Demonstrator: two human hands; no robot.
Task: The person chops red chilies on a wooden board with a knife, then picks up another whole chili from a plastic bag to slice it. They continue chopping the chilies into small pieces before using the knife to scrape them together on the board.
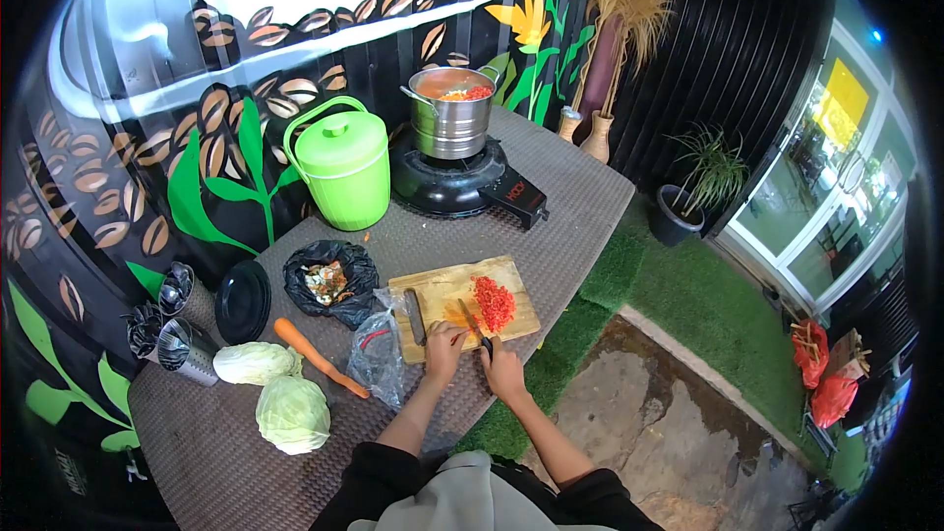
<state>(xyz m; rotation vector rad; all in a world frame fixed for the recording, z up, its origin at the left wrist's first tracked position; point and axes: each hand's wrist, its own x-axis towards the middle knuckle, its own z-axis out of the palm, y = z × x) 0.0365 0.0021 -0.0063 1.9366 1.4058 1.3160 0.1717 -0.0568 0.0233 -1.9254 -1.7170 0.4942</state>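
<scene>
A wooden cutting board (423, 285) lies near the front edge of the table. On its right half sits a heap of finely chopped red pepper (493, 304). My right hand (503, 372) is wrapped round the black handle of a knife (469, 316), whose blade points away from me over the board. Just left of the blade, my left hand (442, 354) is closed at the board's near edge, its fingers pinching a small red pepper piece (456, 338). A clear plastic bag (377, 359) with something red inside lies beside the board.
Left of the bag are a carrot (320, 358), a napa cabbage (254, 363), a round cabbage (293, 415) and a black bag of scraps (356, 303). Behind stand a green lidded bucket (342, 172) and a steel pot (450, 128) on a portable stove (442, 182). Cutlery holders (187, 349) stand far left.
</scene>
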